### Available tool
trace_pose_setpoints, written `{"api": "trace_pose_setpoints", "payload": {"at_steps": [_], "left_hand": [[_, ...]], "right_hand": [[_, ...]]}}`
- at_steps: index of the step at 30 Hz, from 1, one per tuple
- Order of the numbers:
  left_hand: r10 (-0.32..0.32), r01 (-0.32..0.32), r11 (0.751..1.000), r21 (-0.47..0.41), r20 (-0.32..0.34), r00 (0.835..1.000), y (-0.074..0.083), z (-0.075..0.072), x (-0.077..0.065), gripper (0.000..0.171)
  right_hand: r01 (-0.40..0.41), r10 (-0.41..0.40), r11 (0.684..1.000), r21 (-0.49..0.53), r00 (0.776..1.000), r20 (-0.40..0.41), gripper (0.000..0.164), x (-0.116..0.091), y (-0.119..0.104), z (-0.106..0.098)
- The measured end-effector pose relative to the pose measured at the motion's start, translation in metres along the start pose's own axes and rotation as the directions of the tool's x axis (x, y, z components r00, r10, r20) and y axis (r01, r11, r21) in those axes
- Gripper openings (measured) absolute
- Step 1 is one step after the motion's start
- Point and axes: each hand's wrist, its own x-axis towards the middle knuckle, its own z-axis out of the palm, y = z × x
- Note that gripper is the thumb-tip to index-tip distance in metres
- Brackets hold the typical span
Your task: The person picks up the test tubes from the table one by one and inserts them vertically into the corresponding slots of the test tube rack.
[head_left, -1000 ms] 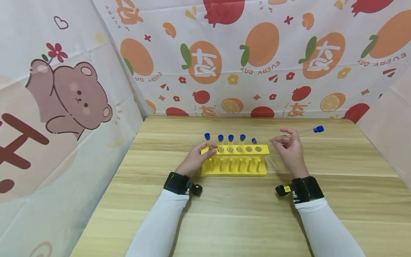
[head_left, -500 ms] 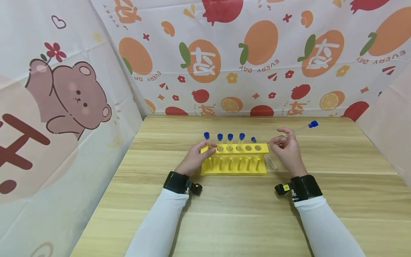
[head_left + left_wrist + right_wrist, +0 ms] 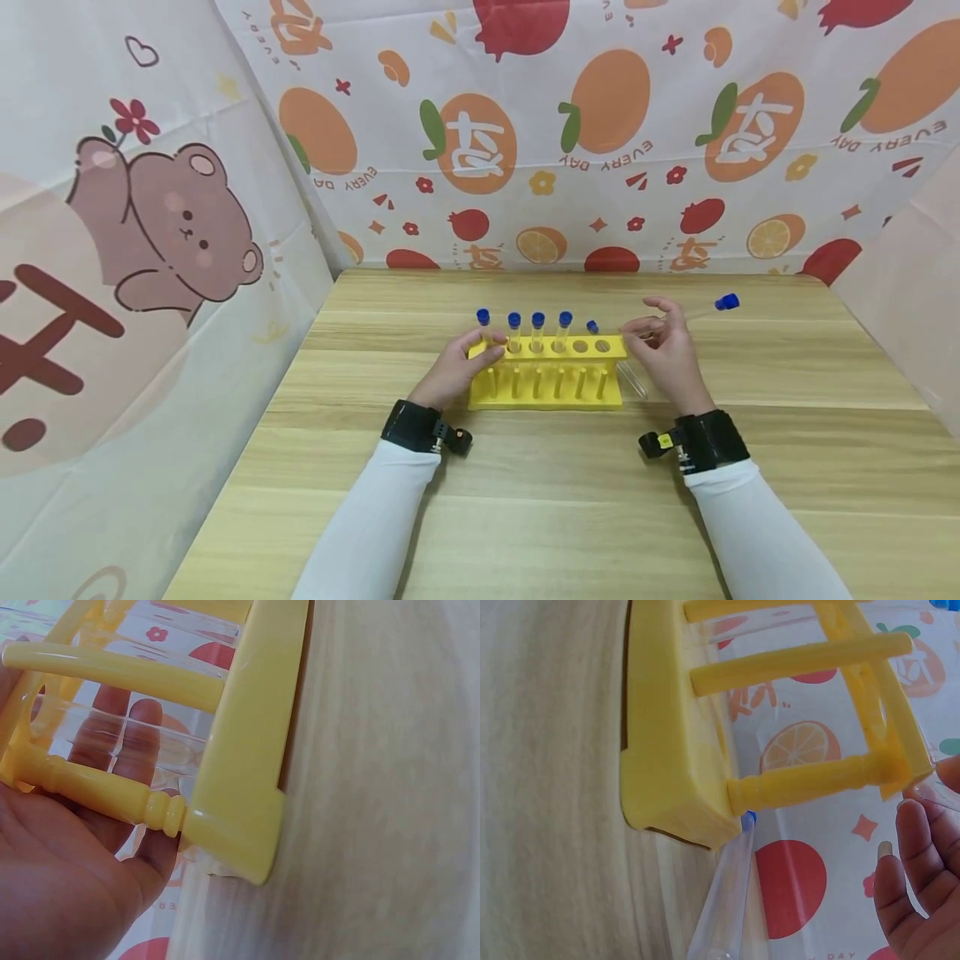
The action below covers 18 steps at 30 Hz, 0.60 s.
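Observation:
My left hand (image 3: 455, 367) grips the left end of a yellow test tube rack (image 3: 546, 402). In the left wrist view its fingers reach round behind an end post (image 3: 105, 793). Several clear test tubes with blue caps (image 3: 537, 319) stand in the rack's left holes; the two rightmost holes hold none. Beside the right end, my right hand (image 3: 671, 354) pinches a clear test tube (image 3: 701, 314) near its bottom end. This tube is tilted, its blue cap (image 3: 727, 302) pointing right. In the right wrist view, the fingers are close to the rack's top corner.
Another capped test tube (image 3: 632, 380) lies on the wooden table (image 3: 547, 500), partly behind the rack's right end. A printed fruit cloth (image 3: 543, 208) hangs behind the table, and a bear-print cloth (image 3: 187, 225) hangs at the left.
My right hand has moved slightly left toward the rack with the test tube; the tube's blue cap rose a little, then dipped again. My left hand and the rack stay put.

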Motion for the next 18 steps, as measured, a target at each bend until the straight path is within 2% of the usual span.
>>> {"api": "trace_pose_setpoints", "payload": {"at_steps": [9,15,18], "left_hand": [[-0.004,0.004,1.0,-0.002,0.008,1.0,0.0017,0.0002,-0.002,0.037],[-0.028,0.028,0.999,-0.022,0.008,1.0,0.0035,0.0006,-0.0021,0.046],[-0.038,0.038,0.999,-0.034,0.0,0.999,0.004,0.0005,-0.0017,0.051]], "right_hand": [[0.003,-0.003,0.999,-0.044,1.0,0.015,0.062,0.0002,0.0125,0.0049],[0.034,-0.032,0.998,-0.061,0.999,0.036,0.075,0.0001,0.0105,0.0071],[0.053,-0.05,0.996,-0.078,0.998,0.048,0.074,0.0004,0.0079,0.0087]]}}
